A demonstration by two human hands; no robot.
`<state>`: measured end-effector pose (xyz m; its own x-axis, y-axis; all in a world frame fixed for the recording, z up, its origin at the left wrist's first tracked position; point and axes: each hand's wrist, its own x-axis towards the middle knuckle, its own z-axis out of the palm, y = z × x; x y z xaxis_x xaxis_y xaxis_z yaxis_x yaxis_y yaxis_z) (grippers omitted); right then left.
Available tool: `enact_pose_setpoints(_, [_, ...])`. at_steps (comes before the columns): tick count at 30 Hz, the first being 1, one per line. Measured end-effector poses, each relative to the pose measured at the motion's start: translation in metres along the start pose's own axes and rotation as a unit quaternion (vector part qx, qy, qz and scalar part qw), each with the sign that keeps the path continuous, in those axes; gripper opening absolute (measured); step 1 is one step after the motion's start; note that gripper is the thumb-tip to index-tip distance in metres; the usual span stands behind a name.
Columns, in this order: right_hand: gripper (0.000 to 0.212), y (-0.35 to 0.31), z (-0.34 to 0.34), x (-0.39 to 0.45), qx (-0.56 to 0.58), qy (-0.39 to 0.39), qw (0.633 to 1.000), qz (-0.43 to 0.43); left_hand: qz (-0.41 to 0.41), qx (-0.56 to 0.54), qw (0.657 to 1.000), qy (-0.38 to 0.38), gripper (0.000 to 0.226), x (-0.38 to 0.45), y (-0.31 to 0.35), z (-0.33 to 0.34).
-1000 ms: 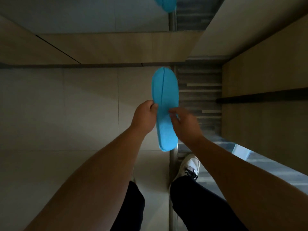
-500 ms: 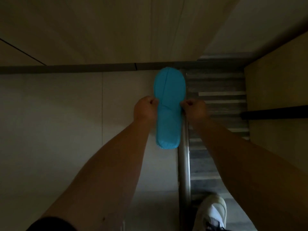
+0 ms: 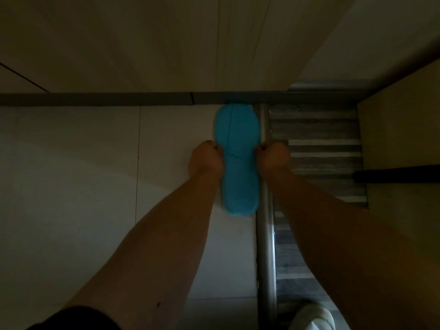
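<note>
A flat bright blue slipper (image 3: pixel 239 158) hangs lengthwise in front of me over the floor, its rounded toe pointing away toward the wall base. My left hand (image 3: pixel 206 160) pinches its left edge about midway along. My right hand (image 3: pixel 273 157) pinches the right edge at the same height. Both fists are curled, knuckles up, and the fingertips are hidden under the hands. Whether the slipper touches the floor I cannot tell.
Pale floor tiles (image 3: pixel 83 198) lie to the left, a metal threshold strip (image 3: pixel 265 246) runs down the middle, and grey striped flooring (image 3: pixel 321 151) lies to the right. A dark skirting (image 3: pixel 119 98) edges the wall ahead. A wooden cabinet (image 3: pixel 400 144) stands right. My white shoe (image 3: pixel 312 317) shows at the bottom.
My right hand shifted from the slipper's face to its right edge. Both hands then carried the slipper forward and lower, toward the wall base. My view tilted down.
</note>
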<state>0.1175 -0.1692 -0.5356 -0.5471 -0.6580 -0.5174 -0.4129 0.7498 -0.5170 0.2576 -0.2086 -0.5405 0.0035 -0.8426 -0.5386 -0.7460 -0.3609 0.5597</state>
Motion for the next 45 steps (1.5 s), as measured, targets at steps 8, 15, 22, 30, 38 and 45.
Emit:
enact_pose_setpoints(8, [0.026,-0.003,0.000,0.000,-0.056,-0.003,0.998,-0.011,0.004,0.043,0.999,0.006,0.027,0.003,0.001,-0.004])
enact_pose_setpoints(15, [0.026,-0.007,-0.001,0.001,-0.080,-0.011,0.997,-0.006,0.001,0.057,0.998,-0.003,0.027,0.004,0.005,-0.006])
enact_pose_setpoints(22, [0.025,-0.012,-0.007,-0.002,-0.115,-0.013,0.993,-0.003,-0.001,0.113,0.994,0.008,0.030,0.004,0.008,-0.008])
enact_pose_setpoints(30, [0.036,-0.038,-0.073,-0.119,-0.189,0.033,0.980,-0.048,0.181,0.369,0.912,0.010,0.039,-0.106,0.032,-0.096])
enact_pose_setpoints(38, [0.056,-0.112,-0.197,-0.263,-0.293,0.075,0.942,-0.143,0.336,0.417,0.844,-0.017,0.043,-0.239,0.113,-0.223])
enact_pose_setpoints(45, [0.067,-0.166,-0.277,-0.354,-0.268,0.098,0.953,-0.104,0.425,0.448,0.786,-0.034,0.068,-0.299,0.182,-0.307])
